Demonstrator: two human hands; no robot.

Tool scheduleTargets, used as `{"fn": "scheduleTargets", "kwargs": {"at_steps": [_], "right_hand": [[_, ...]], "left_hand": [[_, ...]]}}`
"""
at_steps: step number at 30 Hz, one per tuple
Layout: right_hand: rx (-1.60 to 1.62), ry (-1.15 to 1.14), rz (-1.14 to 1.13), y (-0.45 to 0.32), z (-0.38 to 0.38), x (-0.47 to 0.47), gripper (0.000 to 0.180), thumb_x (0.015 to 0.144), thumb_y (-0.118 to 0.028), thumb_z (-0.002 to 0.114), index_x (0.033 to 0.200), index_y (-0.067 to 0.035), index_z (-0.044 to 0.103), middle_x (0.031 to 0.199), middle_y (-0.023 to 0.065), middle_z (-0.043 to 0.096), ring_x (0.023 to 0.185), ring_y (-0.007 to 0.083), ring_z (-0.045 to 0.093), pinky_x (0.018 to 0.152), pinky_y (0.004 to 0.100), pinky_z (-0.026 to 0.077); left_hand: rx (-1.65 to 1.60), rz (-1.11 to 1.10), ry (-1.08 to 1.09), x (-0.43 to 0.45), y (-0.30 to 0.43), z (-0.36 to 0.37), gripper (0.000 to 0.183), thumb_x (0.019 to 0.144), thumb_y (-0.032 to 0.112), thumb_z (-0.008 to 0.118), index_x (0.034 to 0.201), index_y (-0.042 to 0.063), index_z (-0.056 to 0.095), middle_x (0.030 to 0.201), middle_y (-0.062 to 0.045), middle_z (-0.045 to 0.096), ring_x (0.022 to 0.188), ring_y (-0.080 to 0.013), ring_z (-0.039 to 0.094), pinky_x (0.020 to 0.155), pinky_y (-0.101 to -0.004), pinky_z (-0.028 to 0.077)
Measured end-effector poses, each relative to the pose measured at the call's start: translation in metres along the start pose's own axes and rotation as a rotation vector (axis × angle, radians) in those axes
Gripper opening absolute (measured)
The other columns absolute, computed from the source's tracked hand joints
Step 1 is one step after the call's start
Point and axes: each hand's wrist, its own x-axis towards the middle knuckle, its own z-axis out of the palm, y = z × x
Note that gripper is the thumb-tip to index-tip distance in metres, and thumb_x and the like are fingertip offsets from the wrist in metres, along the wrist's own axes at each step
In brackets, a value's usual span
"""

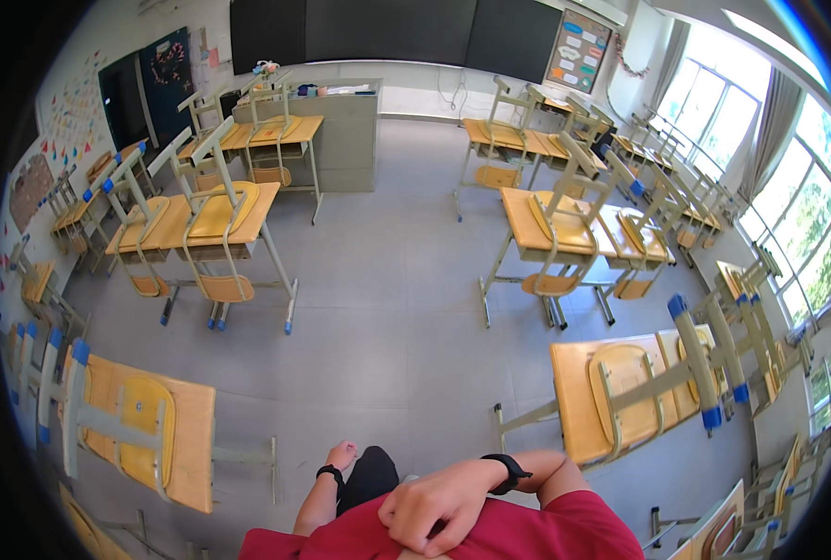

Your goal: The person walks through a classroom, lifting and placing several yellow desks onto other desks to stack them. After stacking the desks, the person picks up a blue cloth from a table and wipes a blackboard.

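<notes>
My right hand [433, 511] is raised in front of the chest with curled fingers, over the red shirt [569, 528]; whether the fingers hold a bit of the cloth cannot be told. A black wristband [510, 474] circles that wrist. Lower down at the left, beside the dark-clothed leg [372, 476], hangs my left hand [343, 455]. Its fingers are loosely curled and no object shows in it. Another black band [331, 472] is on the left wrist. Grey floor [407, 364] lies before me.
Wooden desks with upturned chairs flank an aisle, including a near left desk [195, 420] and a near right desk [573, 399]. Chair legs with blue caps [711, 418] stick up. A grey teacher's desk [349, 140] and blackboard [387, 31] stand ahead; windows [709, 91] line the right.
</notes>
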Motion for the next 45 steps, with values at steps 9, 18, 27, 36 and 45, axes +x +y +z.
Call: {"fn": "scheduleTargets", "kwargs": {"at_steps": [9,18,27,36,45], "right_hand": [[-0.196,0.064,0.087,0.033,-0.224,-0.02,0.023,0.078,-0.016,0.044,0.093,0.0,0.051,0.087,0.0102,0.053,0.079,0.0249,0.048,0.063,0.0302,0.033],[-0.134,-0.077,0.208,0.052,-0.449,-0.049,0.023,0.077,-0.014,0.049,0.095,0.0,0.054,0.085,0.0091,0.056,0.071,0.0207,0.051,0.057,0.0279,0.034],[-0.256,-0.294,0.061,0.09,-0.632,-0.054,0.035,0.082,-0.022,0.038,0.109,0.0,0.043,0.069,0.008,0.038,0.06,0.0237,0.039,0.058,0.0308,0.031],[-0.264,-0.35,-0.052,0.073,-0.869,-0.105,0.035,0.08,-0.022,0.043,0.107,-0.001,0.044,0.069,0.0086,0.039,0.061,0.024,0.039,0.057,0.0311,0.031],[-0.038,-0.191,-0.098,0.086,-1.025,-0.163,0.029,0.081,-0.02,0.044,0.101,0.001,0.051,0.064,0.0057,0.041,0.056,0.0211,0.038,0.055,0.0288,0.032]], "left_hand": [[0.086,-0.358,-0.283,0.182,0.018,-0.047,0.021,0.068,0.025,0.047,0.075,0.008,0.059,0.07,-0.006,0.058,0.062,-0.0156,0.055,0.061,-0.0287,0.043],[0.434,-0.23,-0.045,0.378,0.106,-0.174,0.023,0.065,0.023,0.044,0.069,0.006,0.059,0.074,-0.015,0.058,0.071,-0.0293,0.054,0.066,-0.0363,0.042],[0.322,-0.123,-0.139,0.498,0.213,-0.175,0.018,0.068,0.02,0.047,0.078,0.008,0.055,0.071,-0.008,0.058,0.065,-0.0204,0.054,0.06,-0.0322,0.042],[0.469,-0.576,0.081,0.64,0.276,-0.267,0.022,0.066,0.021,0.045,0.07,0.004,0.058,0.073,-0.012,0.058,0.067,-0.0255,0.055,0.061,-0.0328,0.043],[0.077,0.04,0.247,0.825,0.452,-0.272,0.024,0.074,0.027,0.043,0.079,0.006,0.054,0.076,-0.01,0.057,0.07,-0.0209,0.055,0.062,-0.0322,0.042]]}}
